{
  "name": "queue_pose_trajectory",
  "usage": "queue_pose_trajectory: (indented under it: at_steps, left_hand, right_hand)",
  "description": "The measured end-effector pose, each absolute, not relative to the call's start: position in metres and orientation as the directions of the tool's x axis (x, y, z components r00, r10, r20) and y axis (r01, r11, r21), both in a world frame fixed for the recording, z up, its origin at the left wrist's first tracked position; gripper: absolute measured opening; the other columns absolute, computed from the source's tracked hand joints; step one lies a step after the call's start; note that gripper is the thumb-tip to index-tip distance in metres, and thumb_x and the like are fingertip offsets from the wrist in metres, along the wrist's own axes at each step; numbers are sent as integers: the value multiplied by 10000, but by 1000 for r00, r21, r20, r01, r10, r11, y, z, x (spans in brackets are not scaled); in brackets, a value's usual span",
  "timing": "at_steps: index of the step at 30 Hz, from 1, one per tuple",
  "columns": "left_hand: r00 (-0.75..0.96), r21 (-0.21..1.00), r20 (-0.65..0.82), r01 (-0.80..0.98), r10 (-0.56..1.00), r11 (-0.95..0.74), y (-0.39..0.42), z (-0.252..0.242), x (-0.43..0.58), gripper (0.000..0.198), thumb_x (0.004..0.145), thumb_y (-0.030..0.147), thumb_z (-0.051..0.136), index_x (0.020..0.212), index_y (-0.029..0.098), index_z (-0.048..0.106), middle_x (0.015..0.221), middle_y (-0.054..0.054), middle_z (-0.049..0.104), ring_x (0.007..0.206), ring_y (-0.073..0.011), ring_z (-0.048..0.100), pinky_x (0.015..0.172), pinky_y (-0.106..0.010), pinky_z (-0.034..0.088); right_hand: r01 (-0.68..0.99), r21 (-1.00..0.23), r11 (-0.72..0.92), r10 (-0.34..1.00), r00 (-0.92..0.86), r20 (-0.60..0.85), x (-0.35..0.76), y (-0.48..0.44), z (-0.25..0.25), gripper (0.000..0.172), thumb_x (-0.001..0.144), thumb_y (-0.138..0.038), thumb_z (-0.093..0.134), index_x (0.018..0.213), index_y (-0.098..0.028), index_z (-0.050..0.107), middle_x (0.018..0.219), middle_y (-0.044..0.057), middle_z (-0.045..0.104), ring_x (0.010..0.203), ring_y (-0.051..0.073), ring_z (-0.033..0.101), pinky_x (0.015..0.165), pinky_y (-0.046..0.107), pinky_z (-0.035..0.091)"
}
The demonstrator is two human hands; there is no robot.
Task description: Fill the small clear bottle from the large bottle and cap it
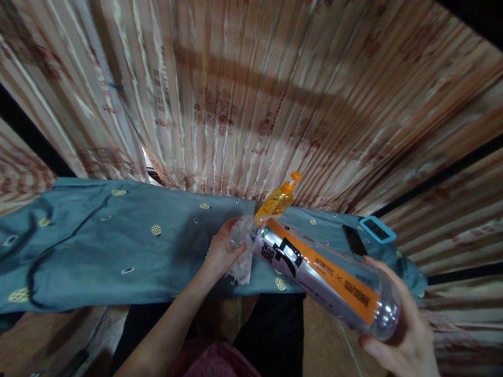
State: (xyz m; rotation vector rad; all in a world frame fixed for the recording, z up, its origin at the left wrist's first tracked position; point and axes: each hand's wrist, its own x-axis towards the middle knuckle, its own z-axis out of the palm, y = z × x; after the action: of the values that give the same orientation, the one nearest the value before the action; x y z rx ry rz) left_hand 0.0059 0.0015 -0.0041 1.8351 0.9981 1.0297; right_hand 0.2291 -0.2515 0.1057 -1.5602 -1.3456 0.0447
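Observation:
A large clear plastic bottle (314, 272) with an orange and silver label is held tilted in front of me, its base toward the lower right. My right hand (408, 314) is wrapped around the base. At the upper left end, my left hand (222, 248) is closed around the narrow neck end. A thin whitish tissue (240, 268) shows from under the left hand and hangs below it; its exact kind is hard to make out. Just behind the neck end stands a yellow pump bottle (277, 200) with an orange pump head, partly hidden.
A long narrow surface is covered with a grey-green cloth (98, 235) with pineapple prints. On its right end lie a dark phone (354, 240) and a blue-framed object (377, 229). Patterned curtains (236, 104) hang close behind and at the right, with dark poles (440, 175).

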Motion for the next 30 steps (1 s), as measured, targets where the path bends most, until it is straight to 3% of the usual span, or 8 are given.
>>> queue_pose_trajectory:
  at_steps: [13,22,30]
  left_hand:
    - [372,855,345,255,862,-452,5,-7,3,602,746,223,728,1342,210,638,1338,-98,778,1238,-306,757,1109,-473,607]
    - [361,852,352,259,864,-455,7,-12,4,618,749,267,727,1356,212,624,1353,-100,775,1267,-309,746,1126,-467,594]
    - [363,865,325,259,873,-429,6,-8,4,634,734,248,732,1357,217,619,1367,-88,770,1281,-315,738,1146,-456,577]
  right_hand:
    - [676,-716,174,750,381,541,222,-247,114,886,744,-697,886,1525,-383,610,1366,-60,755,1187,143,754,984,136,554]
    - [701,-697,150,743,385,547,223,-249,113,908,773,-727,840,1526,-275,608,1334,61,762,1151,276,774,913,326,639]
    - [701,-700,134,736,402,544,221,-250,115,915,745,-732,859,1492,-255,633,1325,101,751,1125,326,763,890,403,634]
